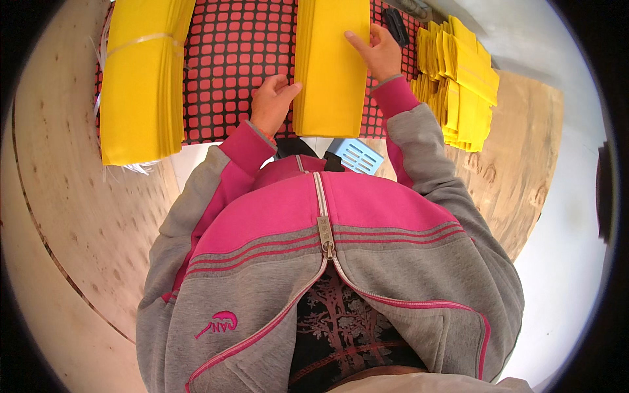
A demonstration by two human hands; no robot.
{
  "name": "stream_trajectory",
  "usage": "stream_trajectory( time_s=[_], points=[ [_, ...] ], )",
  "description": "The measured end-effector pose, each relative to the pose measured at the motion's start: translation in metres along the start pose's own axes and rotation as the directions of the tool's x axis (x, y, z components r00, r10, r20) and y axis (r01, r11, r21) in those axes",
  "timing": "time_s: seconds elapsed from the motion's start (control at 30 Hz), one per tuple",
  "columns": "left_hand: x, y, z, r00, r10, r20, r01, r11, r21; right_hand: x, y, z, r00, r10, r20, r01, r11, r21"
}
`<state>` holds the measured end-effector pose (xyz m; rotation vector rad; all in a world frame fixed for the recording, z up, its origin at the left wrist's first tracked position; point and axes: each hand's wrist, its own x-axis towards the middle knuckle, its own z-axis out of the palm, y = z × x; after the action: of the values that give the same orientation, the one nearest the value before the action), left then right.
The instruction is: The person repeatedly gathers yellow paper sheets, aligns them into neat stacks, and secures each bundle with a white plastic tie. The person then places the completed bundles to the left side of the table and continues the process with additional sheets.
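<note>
A long stack of flat yellow fabric-like pieces [331,72] lies lengthwise on a red-and-black patterned cloth [239,72]. At its left edge is my left hand [272,105], thumb close against the side of the stack and fingers loosely bent. My right hand [379,54] is at the right edge, its thumb over the top piece and the other fingers beside the stack, spread apart from the thumb. Neither hand is closed around anything. Over to the left lies a thicker yellow bundle [141,92] with a clear band across it.
Several folded yellow bundles [462,85] are piled at the right, on and by a wooden board [524,124]. A black object [395,27] lies near my right hand. Below the table edge is a slotted blue plastic item [359,156]. White strands [141,167] stick out under the left bundle.
</note>
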<state>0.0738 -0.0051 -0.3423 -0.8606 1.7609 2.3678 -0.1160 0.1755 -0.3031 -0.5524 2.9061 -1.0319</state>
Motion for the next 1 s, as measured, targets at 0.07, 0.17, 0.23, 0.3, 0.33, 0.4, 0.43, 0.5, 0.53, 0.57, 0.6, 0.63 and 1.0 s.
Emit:
stream_trajectory(
  time_s=[0.07, 0.17, 0.23, 0.3, 0.33, 0.4, 0.43, 0.5, 0.53, 0.57, 0.6, 0.63, 1.0],
  points=[
    [0.008, 0.001, 0.006, 1.0, 0.012, 0.002, -0.011, 0.999, -0.036, 0.001, -0.005, 0.006, 0.997, 0.051, 0.064, -0.055, 0.997, 0.06],
    [0.022, 0.004, 0.011, 1.0, 0.016, -0.008, -0.016, 0.999, -0.052, -0.001, -0.007, 0.018, 0.997, 0.071, 0.022, -0.073, 0.988, 0.14],
    [0.029, 0.006, 0.012, 1.0, -0.002, -0.006, 0.002, 1.0, -0.025, -0.004, -0.003, 0.018, 0.984, 0.135, 0.117, -0.17, 0.904, 0.392],
    [0.034, 0.009, 0.012, 0.999, -0.037, 0.003, 0.037, 0.999, 0.031, -0.004, 0.002, 0.017, 0.951, 0.232, 0.202, -0.298, 0.862, 0.409],
    [0.035, 0.011, 0.012, 0.999, -0.048, 0.013, 0.049, 0.998, -0.03, -0.004, 0.004, 0.015, 0.929, 0.278, 0.244, -0.359, 0.837, 0.414],
    [0.039, 0.013, 0.012, 0.998, -0.062, 0.028, 0.065, 0.987, -0.146, -0.003, 0.009, 0.015, 0.928, 0.268, 0.257, -0.363, 0.803, 0.472],
    [0.042, 0.014, 0.011, 0.991, -0.126, 0.055, 0.134, 0.974, -0.184, -0.002, 0.011, 0.015, 0.925, 0.265, 0.273, -0.373, 0.779, 0.504],
    [0.051, 0.016, 0.008, 0.972, -0.205, 0.113, 0.228, 0.938, -0.26, 0.0, 0.015, 0.013, 0.919, 0.271, 0.287, -0.379, 0.808, 0.451],
    [0.055, 0.016, 0.009, 0.963, -0.243, 0.12, 0.267, 0.924, -0.275, 0.0, 0.016, 0.013, 0.909, 0.299, 0.29, -0.4, 0.818, 0.413],
    [0.06, 0.017, 0.008, 0.951, -0.28, 0.128, 0.306, 0.907, -0.289, 0.0, 0.017, 0.013, 0.911, 0.283, 0.301, -0.396, 0.805, 0.441],
    [0.064, 0.018, 0.009, 0.939, -0.315, 0.135, 0.342, 0.888, -0.307, 0.0, 0.018, 0.012, 0.908, 0.29, 0.304, -0.406, 0.793, 0.455],
    [0.068, 0.019, 0.009, 0.928, -0.341, 0.149, 0.371, 0.883, -0.287, -0.001, 0.018, 0.011, 0.903, 0.296, 0.313, -0.418, 0.778, 0.469],
    [0.095, 0.014, 0.024, 0.975, -0.144, 0.172, 0.144, 0.989, 0.017, 0.008, 0.036, 0.0, 0.815, 0.333, 0.473, -0.549, 0.704, 0.451]
  ],
)
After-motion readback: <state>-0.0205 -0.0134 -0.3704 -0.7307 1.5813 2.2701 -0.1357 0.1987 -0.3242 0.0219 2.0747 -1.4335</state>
